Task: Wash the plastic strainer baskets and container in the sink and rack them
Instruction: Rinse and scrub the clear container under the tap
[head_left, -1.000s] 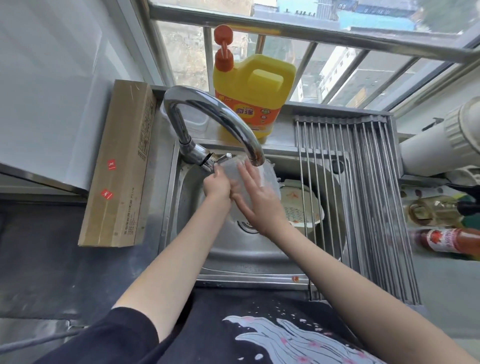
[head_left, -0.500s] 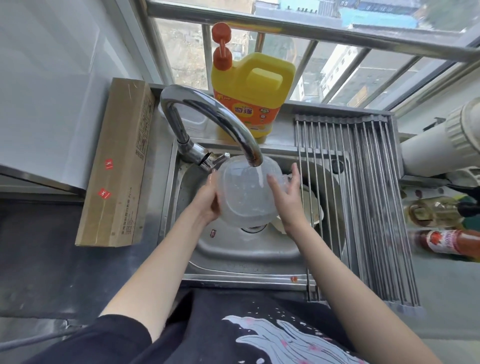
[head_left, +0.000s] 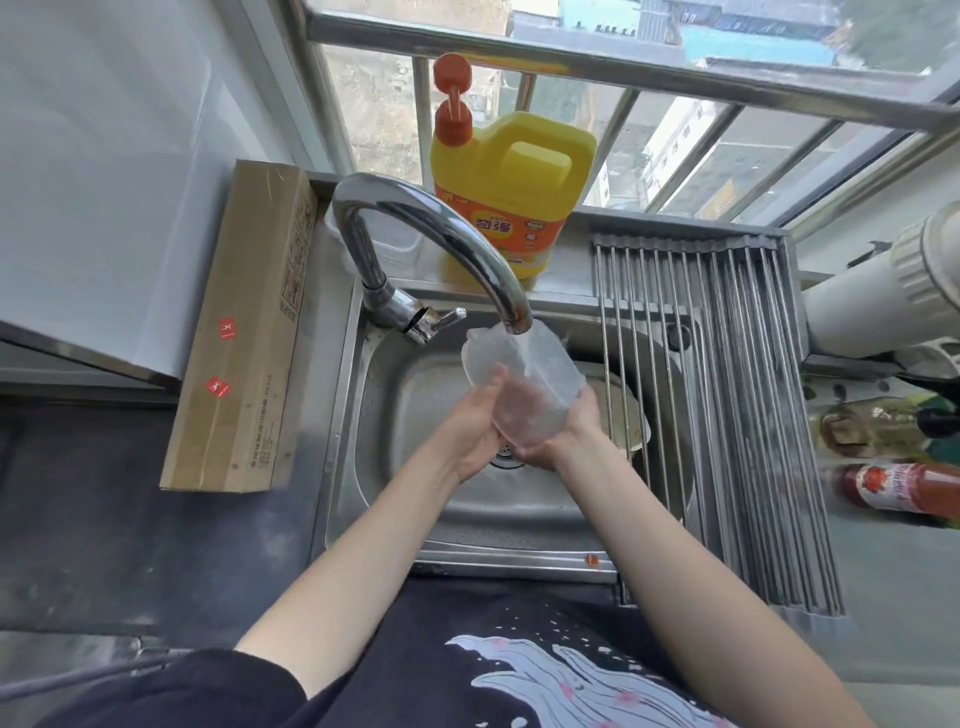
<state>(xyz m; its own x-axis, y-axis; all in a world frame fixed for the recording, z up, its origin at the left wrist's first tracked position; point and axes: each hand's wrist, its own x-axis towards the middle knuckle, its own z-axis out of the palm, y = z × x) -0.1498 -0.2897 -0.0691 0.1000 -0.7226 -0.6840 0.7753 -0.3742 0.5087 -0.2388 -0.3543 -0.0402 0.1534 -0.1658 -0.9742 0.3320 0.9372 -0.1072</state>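
Rinse step in hand. The clear plastic container (head_left: 522, 379) sits tilted under the spout of the curved chrome faucet (head_left: 441, 244), water running onto it, above the drain of the stainless steel sink (head_left: 415, 400). Left hand (head_left: 475, 431) grips its lower left side, fingers curled around the wall. Right hand (head_left: 569, 431) cups it from below and right, fingers wrapped under the base.

Progress, judged: container being rinsed, not yet racked. The steel roll-up rod rack (head_left: 727, 395) across the sink's right edge carries nothing visible on top. One pale plastic strainer basket (head_left: 631, 410) lies in the basin's right side, partly under the rack rods; whether it is washed I cannot tell. No second basket visible. So most of the task looks left: finish the rinse, rack the container, do the baskets.

Surroundings: yellow detergent jug with orange pump (head_left: 511, 192) on the back ledge behind the faucet. Long brown cardboard box (head_left: 244, 332) along the sink's left edge. Red-labelled sauce bottle (head_left: 904, 493) lying on the surface right of the rack.

Obstruction: rack rods overlie the basket, so lifting it out means pulling it leftward first.
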